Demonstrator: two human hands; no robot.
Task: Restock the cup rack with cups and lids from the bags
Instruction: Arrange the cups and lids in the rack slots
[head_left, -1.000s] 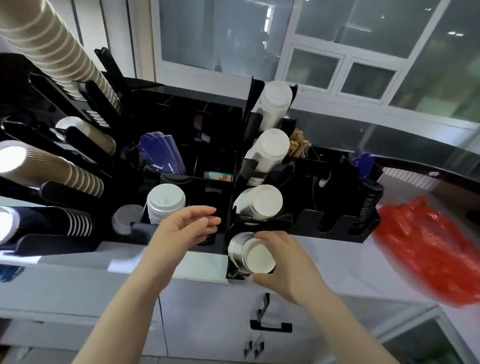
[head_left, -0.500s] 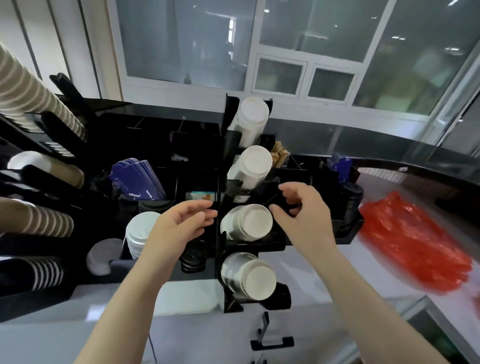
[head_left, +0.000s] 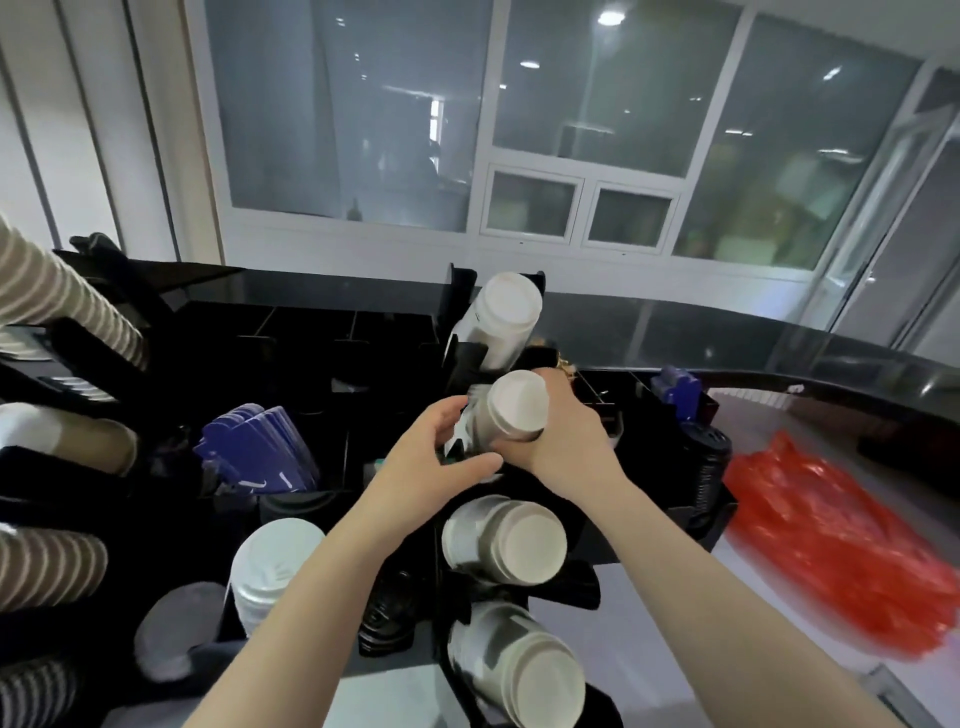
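1. Hands both sat on the second cup stack (head_left: 511, 415) from the top of the black cup rack (head_left: 457, 322).
2. Right hand (head_left: 563, 441) was wrapped round that stack from the right.
3. Left hand (head_left: 436, 457) had fingers curled on its left side, thumb underneath.
4. Red bag (head_left: 831, 545) lay at the worktop's (head_left: 649, 623) right edge, white lids (head_left: 270, 577) stacked bottom left.

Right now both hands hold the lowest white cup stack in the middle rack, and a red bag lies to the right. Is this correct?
Not quite. In the head view the left hand and right hand hold the second white cup stack from the top, not the lowest. The red bag does lie to the right.
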